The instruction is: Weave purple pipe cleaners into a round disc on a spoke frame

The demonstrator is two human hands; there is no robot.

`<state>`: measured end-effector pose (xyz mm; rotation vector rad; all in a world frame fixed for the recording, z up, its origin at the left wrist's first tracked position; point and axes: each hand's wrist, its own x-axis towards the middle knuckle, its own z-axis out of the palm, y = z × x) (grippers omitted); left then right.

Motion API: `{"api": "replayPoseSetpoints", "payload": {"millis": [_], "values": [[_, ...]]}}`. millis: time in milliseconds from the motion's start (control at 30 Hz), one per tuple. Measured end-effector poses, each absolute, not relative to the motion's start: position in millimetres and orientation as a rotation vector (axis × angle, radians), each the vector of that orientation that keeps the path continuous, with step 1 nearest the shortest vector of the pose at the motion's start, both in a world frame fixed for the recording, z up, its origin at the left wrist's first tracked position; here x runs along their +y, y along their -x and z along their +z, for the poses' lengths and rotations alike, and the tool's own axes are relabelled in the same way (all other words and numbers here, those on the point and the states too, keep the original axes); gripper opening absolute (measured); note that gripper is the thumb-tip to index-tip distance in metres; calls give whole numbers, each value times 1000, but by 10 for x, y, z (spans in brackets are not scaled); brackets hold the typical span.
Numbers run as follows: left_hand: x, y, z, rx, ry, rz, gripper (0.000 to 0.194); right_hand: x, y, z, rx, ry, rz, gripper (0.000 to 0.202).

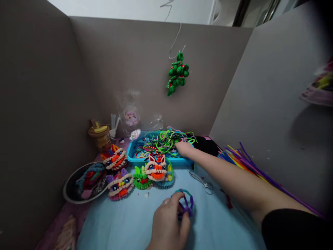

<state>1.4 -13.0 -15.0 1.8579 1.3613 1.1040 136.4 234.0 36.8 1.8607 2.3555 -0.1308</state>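
My left hand (170, 218) is closed on a small round frame (187, 205) of purple and teal pipe cleaners, low over the light blue table cover. My right hand (184, 149) reaches into the pile of mixed pipe cleaners (163, 141) in the blue tray (156, 161). Its fingertips are hidden among the tangled green, pink and dark strands, so whether they hold any cannot be seen.
Colourful animal-face pieces (120, 184) stand before the tray. A metal bowl (85, 201) is at left, scissors (201, 182) under my right forearm, long pipe cleaners (249, 165) at right. A green ornament (178, 74) hangs at the back wall.
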Motion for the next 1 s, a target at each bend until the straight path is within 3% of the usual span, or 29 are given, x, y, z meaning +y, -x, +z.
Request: {"api": "replayPoseSetpoints", "payload": {"millis": [267,733,1000], "values": [[-156,-6,66,1412,-1917,880,47,2412,-1468,707,2442,-1794,-61,29],[-140,-58,-182,1423,-1906,945,55,2345,-803,488,2620,-1708,-103,29],[-154,-92,-167,1419,-1875,1021,56,2566,-864,814,2716,-1818,-80,28]]}}
